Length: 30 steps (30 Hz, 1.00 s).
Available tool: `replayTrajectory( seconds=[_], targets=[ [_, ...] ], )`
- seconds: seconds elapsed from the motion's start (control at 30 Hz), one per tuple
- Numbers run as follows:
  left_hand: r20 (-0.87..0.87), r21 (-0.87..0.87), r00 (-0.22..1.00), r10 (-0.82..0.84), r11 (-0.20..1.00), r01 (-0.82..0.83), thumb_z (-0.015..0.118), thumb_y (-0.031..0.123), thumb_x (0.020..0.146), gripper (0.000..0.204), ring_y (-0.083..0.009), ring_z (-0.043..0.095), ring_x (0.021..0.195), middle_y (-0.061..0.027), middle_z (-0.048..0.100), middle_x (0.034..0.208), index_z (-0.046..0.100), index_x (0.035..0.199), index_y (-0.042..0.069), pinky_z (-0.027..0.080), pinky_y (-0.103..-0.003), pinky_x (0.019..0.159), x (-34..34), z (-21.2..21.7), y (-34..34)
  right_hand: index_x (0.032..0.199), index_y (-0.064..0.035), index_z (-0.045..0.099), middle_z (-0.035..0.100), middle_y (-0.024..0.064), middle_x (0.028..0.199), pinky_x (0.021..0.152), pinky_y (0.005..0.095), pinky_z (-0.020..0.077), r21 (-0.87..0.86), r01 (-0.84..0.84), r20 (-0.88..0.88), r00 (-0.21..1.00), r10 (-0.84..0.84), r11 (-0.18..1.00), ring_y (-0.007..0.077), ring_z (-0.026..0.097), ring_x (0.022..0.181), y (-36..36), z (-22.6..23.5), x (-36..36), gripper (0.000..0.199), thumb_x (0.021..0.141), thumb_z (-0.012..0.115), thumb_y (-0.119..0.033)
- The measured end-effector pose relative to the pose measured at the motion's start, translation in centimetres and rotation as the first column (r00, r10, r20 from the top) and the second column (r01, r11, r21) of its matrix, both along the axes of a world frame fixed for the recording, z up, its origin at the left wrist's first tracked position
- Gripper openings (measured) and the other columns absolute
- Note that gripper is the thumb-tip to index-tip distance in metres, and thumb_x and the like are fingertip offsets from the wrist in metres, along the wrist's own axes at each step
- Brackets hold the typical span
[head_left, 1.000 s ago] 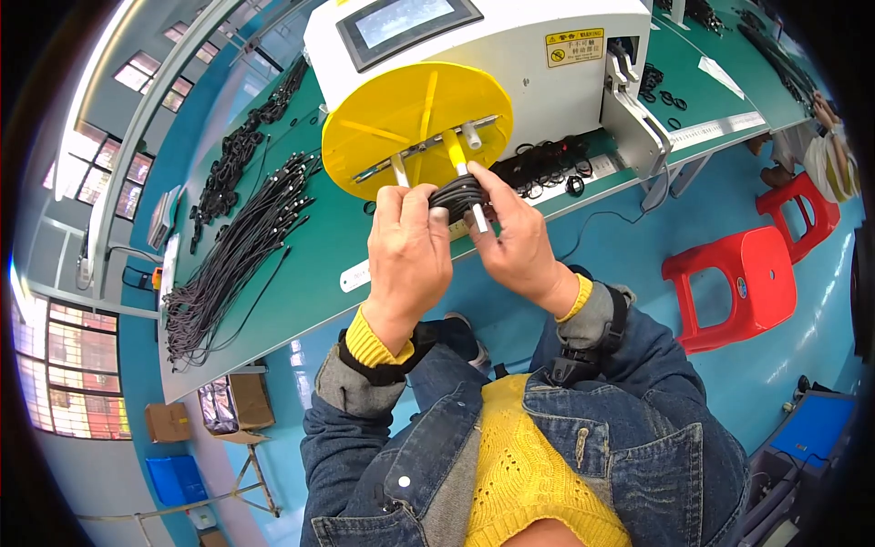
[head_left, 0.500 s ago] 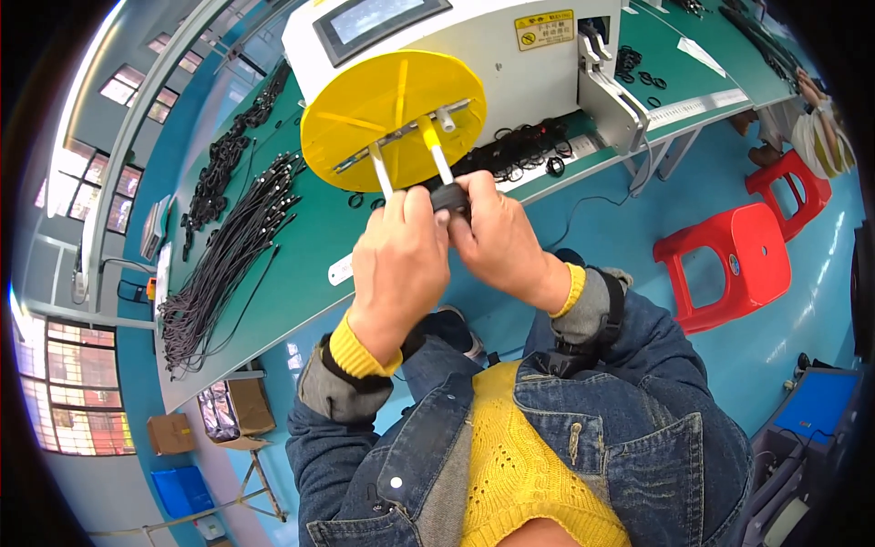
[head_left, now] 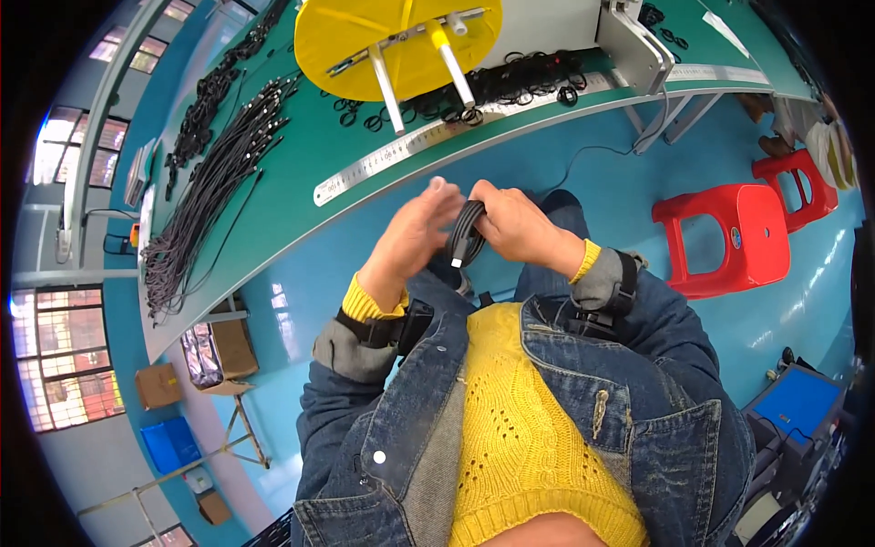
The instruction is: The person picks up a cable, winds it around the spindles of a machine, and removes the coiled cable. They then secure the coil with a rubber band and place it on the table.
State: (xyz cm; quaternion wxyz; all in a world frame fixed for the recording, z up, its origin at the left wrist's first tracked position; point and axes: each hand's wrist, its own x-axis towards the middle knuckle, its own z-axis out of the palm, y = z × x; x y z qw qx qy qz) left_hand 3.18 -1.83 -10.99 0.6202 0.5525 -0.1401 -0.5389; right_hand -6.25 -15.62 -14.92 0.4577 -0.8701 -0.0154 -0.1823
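My right hand (head_left: 523,226) pinches a black coiled cable (head_left: 467,232) by its upper end, in front of my body. A pale plug tip (head_left: 456,263) shows at the coil's lower end. Beside the coil on the left, my left hand (head_left: 407,235) is open, its fingers stretched and slightly blurred. Above both hands is a yellow winding disc (head_left: 401,46) with two bare white pegs, a left peg (head_left: 386,91) and a right peg (head_left: 454,75) with a yellow base.
Loose black cables (head_left: 219,150) lie on the green table (head_left: 273,214) at left. A steel ruler (head_left: 365,168) runs along its front edge, near a heap of black rings (head_left: 529,80). Red stools (head_left: 729,237) stand at right, cartons (head_left: 232,351) at lower left.
The cable coil has come off the disc's pegs and moved down toward my body in my right hand. My left hand has moved away from the left peg and opened. The view has shifted downward.
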Motion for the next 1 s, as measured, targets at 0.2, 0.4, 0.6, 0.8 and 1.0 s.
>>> replayTrajectory(
  seconds=[0.2,0.4,0.6,0.8,1.0],
  targets=[
    [-0.056,0.138,0.977,-0.205,0.968,0.211,0.054,0.033,0.088,0.041,-0.0146,0.061,0.080,-0.0096,0.061,0.092,0.051,0.109,-0.001,0.052,-0.027,0.059,-1.4,0.6,0.0,0.081,0.0022,0.045,0.057,0.0218,0.063,0.056,0.0463,0.0441,0.016,-0.060,0.015,0.998,0.060,0.998,0.0407,0.057,0.067,0.3,-2.4,0.0,0.015,0.077,0.052,-0.011],
    [-0.215,0.400,0.880,-0.423,0.784,0.475,0.060,0.030,0.084,0.031,-0.0123,0.057,0.055,-0.0075,0.059,0.070,0.055,0.094,0.001,0.051,-0.026,0.050,0.0,-1.4,0.1,0.080,0.0013,0.047,0.057,0.0215,0.062,0.056,0.0451,0.0448,-0.326,-0.154,-0.326,0.945,0.042,0.933,0.0395,0.058,0.065,0.5,-0.6,-0.6,0.020,0.073,0.057,-0.014],
    [-0.166,0.071,0.822,-0.545,0.825,0.561,0.063,0.027,0.082,0.028,-0.0126,0.057,0.053,-0.0078,0.059,0.069,0.055,0.088,0.000,0.048,-0.024,0.045,-0.8,-5.4,1.2,0.080,0.0010,0.054,0.059,0.0218,0.066,0.059,0.0451,0.0460,-0.189,-0.276,-0.227,0.946,0.231,0.942,0.0386,0.059,0.066,0.0,-1.0,-0.4,0.020,0.067,0.057,-0.014],
    [-0.135,0.154,0.921,-0.366,0.910,0.384,0.060,0.020,0.082,0.019,-0.0097,0.052,0.050,-0.0080,0.059,0.071,0.053,0.085,0.003,0.042,-0.021,0.040,-0.7,-5.8,0.6,0.077,0.0005,0.059,0.060,0.0222,0.070,0.063,0.0450,0.0468,0.193,-0.050,-0.182,0.980,0.085,0.980,0.0389,0.059,0.069,0.4,-4.2,-0.2,0.018,0.064,0.054,-0.011],
    [-0.305,0.228,0.893,-0.330,0.885,0.405,0.055,0.016,0.083,0.013,-0.0078,0.048,0.050,-0.0082,0.058,0.075,0.051,0.087,0.004,0.036,-0.020,0.037,-1.5,-4.9,-0.1,0.075,-0.0001,0.060,0.059,0.0219,0.068,0.064,0.0458,0.0466,0.041,-0.104,-0.335,0.935,0.112,0.994,0.0391,0.059,0.068,-0.2,-4.5,-0.6,0.017,0.063,0.053,-0.009]
  ],
)
